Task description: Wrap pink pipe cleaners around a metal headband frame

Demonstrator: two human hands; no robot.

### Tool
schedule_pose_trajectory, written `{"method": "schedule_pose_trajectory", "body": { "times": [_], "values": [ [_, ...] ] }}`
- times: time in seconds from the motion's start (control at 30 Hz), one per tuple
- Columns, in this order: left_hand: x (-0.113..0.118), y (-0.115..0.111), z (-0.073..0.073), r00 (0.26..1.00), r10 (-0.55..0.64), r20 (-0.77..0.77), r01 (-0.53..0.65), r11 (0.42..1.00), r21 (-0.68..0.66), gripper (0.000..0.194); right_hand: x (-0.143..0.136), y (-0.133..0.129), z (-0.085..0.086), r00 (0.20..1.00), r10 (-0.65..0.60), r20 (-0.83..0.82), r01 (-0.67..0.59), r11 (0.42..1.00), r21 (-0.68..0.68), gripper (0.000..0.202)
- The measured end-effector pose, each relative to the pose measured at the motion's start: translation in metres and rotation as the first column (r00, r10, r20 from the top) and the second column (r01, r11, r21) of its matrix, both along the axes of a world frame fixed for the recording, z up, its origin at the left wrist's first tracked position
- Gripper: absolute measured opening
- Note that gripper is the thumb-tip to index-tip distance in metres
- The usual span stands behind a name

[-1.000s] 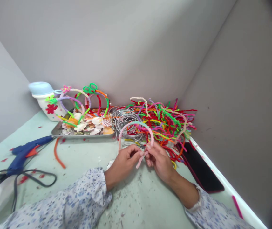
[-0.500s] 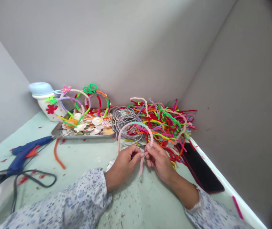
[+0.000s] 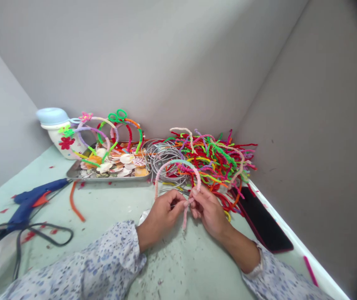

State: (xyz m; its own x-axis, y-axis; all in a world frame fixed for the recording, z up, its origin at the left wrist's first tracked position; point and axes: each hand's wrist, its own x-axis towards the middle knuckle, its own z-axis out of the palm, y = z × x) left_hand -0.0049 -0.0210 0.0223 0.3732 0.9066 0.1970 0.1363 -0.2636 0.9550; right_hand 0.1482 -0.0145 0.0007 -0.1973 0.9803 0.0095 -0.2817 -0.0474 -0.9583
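Observation:
A headband [image 3: 178, 161] wrapped in fuzzy pipe cleaner, mint on top and pink at the sides, arches up between my hands. My right hand [image 3: 211, 210] pinches its right end, fingers closed. My left hand [image 3: 162, 214] is closed at the fingertips on a pink pipe cleaner [image 3: 185, 220] beside that end; its loose tail hangs below the fingers. The headband's left leg passes behind my left hand. Just beyond lie a coil of bare silver headbands [image 3: 162, 156] and a heap of colourful pipe cleaners [image 3: 219, 156].
A metal tray [image 3: 119, 179] holds shells, with finished fuzzy headbands [image 3: 141, 137] standing in it. Behind it at left is a white cup with a blue lid [image 3: 52, 116]. A blue glue gun [image 3: 25, 208] with its cord lies left. A black phone [image 3: 264, 223] rests at right.
Both hands keep their grip in nearly the same place, with only slight finger movement at the pink pipe cleaner. The whole view has shifted slightly.

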Motion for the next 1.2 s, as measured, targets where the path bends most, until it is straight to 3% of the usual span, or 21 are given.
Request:
{"method": "schedule_pose_trajectory", "body": {
  "times": [0.33,0.6,1.2],
  "values": [
    [-0.0007,-0.0025,-0.0013,0.982,0.087,-0.17,-0.066,0.99,0.121,0.02,0.0002,-0.0005,0.0011,1.0,0.005,-0.001,-0.005,1.0,-0.012,0.024],
    [-0.0003,-0.0047,-0.0009,0.987,0.07,-0.145,-0.05,0.99,0.135,0.021,0.0001,-0.0003,0.0013,1.0,-0.001,-0.008,0.001,1.0,-0.006,0.024],
    [0.001,-0.0082,0.0039,0.95,0.164,-0.265,-0.092,0.96,0.265,0.02,0.0002,-0.001,0.0033,1.0,-0.006,-0.013,0.006,1.0,-0.02,0.025]
  ]
}}
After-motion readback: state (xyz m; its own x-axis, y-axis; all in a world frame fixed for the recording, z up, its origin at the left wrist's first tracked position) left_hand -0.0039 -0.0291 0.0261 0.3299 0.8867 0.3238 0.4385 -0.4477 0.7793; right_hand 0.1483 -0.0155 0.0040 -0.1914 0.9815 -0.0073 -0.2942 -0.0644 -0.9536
